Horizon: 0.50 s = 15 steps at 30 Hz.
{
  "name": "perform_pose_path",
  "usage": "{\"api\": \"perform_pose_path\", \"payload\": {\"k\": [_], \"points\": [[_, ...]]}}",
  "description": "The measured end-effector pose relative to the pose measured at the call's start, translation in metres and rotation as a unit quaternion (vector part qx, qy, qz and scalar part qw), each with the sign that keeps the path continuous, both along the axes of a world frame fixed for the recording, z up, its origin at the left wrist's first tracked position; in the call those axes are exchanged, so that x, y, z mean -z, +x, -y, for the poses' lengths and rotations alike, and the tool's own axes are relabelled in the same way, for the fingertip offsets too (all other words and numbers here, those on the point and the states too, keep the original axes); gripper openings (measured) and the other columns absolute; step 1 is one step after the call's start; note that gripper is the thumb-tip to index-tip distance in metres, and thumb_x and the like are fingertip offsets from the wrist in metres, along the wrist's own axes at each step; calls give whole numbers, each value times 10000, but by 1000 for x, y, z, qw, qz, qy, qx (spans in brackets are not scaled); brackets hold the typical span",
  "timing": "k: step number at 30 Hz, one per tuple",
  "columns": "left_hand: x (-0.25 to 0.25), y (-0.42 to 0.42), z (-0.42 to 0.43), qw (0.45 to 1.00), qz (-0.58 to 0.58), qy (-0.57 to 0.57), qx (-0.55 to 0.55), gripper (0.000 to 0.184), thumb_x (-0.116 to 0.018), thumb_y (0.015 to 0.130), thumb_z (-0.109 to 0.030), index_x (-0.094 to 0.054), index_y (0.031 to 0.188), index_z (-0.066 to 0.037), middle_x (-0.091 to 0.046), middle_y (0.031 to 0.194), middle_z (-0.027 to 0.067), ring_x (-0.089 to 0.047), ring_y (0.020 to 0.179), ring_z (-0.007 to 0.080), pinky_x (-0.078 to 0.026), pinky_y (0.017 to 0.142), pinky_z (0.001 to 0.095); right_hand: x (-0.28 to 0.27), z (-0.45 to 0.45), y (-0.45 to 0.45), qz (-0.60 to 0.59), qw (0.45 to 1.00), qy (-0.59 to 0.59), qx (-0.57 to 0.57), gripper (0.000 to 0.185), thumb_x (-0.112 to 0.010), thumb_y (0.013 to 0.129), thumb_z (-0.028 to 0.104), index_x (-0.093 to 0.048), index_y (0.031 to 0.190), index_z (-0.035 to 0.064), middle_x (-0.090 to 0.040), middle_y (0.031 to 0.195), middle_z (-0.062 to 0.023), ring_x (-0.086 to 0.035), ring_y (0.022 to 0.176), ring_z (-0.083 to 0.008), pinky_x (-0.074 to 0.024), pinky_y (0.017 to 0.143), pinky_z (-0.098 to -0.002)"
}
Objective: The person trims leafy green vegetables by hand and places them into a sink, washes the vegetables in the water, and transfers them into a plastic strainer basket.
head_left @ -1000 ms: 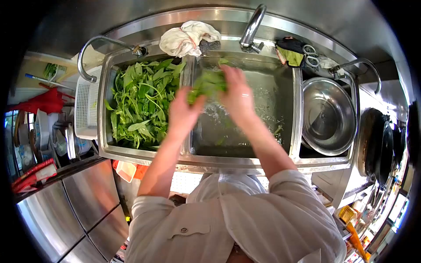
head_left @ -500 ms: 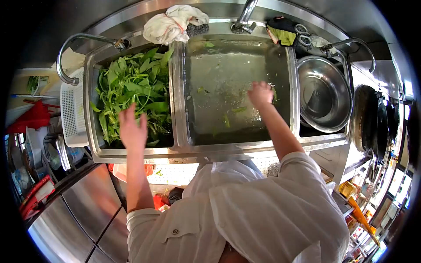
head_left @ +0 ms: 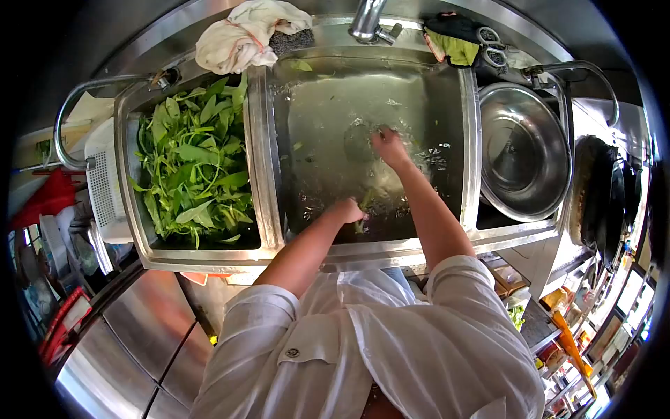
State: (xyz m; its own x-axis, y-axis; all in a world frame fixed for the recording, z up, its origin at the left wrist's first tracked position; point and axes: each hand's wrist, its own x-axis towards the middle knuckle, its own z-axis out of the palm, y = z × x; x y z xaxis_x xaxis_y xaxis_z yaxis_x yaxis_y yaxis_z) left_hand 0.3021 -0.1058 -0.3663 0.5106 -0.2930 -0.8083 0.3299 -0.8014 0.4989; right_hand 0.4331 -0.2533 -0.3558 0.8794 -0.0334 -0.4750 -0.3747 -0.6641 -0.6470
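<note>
Both of my hands are in the water of the middle sink (head_left: 267, 202). Near the front edge, my left hand (head_left: 345, 211) is closed, with a green leaf piece (head_left: 364, 202) at its fingertips. Farther back, my right hand (head_left: 389, 145) has its fingers curled at the rippling water surface; anything inside them is hidden. A few loose leaf bits (head_left: 300, 65) float toward the back of this sink. In the left sink lies a heap of leafy greens (head_left: 195, 153), apart from both hands.
A white cloth (head_left: 244, 38) and a dark scrubber (head_left: 292, 42) rest on the back ledge beside a faucet (head_left: 368, 21). Scissors (head_left: 493, 47) and a green-black cloth (head_left: 453, 45) lie farther right. A steel basin (head_left: 523, 153) occupies the right sink; a white perforated basket (head_left: 108, 185) stands at left.
My left hand has moved right, from over the greens heap into the middle sink, and closed. My right hand has shifted left, its fingers now curled. The view has shifted slightly.
</note>
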Motion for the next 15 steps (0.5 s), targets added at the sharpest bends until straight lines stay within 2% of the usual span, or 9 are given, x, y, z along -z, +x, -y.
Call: {"api": "perform_pose_path", "payload": {"k": [1,3,5,7,8,9,11,13,15], "points": [[-1,-1,4,1000,-2,4,0,519,-685,648,-291,-538,1072,-30,-593,974,188,-575,861,316,-441,767,384,-4,-11,2,-2,1000,4,0,367,-510,765,310,-552,1061,97,-563,1009,-202,-532,954,-338,-414,816,-384],[-5,2,12,983,-45,-5,179,387,-662,642,-212,-592,967,-14,-608,897,191,-586,815,316,-454,729,377,-13,-28,6,2,993,56,-108,363,-521,747,323,-587,996,67,-591,925,-204,-561,874,-349,-436,766,-400],[-33,7,14,981,-49,4,185,287,-606,649,-145,-611,899,-5,-608,870,189,-589,790,323,-460,710,377,-8,-37,10,-31,981,67,-179,346,-534,740,314,-599,969,64,-598,888,-202,-570,841,-349,-446,739,-405],[-21,-4,9,994,-47,-5,94,268,-557,656,-95,-607,903,-5,-606,848,196,-588,785,330,-455,713,385,4,-39,4,-66,963,76,-251,328,-547,732,306,-612,942,62,-604,850,-200,-578,808,-349,-455,711,-411],[-10,-8,3,994,-23,-34,105,224,-503,676,-53,-611,868,-13,-616,766,173,-596,643,279,-468,579,382,12,-40,-7,-74,937,38,-340,340,-542,734,324,-613,922,51,-606,837,-193,-579,785,-342,-455,694,-410],[-22,-2,-3,994,-22,-34,102,224,-503,676,-53,-611,868,-13,-616,766,173,-596,643,279,-468,579,382,23,-39,-18,-79,901,-1,-426,354,-537,735,343,-614,902,39,-608,824,-187,-580,762,-335,-455,677,-409],[-58,17,-17,977,-186,-78,-63,176,-472,701,-44,-603,817,-28,-587,652,113,-546,497,186,-427,419,334,31,-35,-39,-84,804,-83,-583,393,-527,739,379,-616,862,17,-612,797,-174,-582,717,-320,-455,644,-407],[-56,21,-32,982,-163,-68,-62,124,-475,743,-78,-579,801,-44,-535,593,47,-481,437,111,-368,346,270,-30,-26,-54,-135,855,82,-493,397,-512,744,399,-626,836,30,-610,768,-176,-580,687,-320,-458,630,-402],[-74,29,-45,976,-98,-31,-193,108,-494,773,-118,-559,821,-45,-533,599,39,-490,447,116,-373,355,270,-35,-33,-70,-183,816,6,-548,339,-529,743,350,-627,852,44,-607,744,-176,-584,648,-294,-458,615,-396]]}}
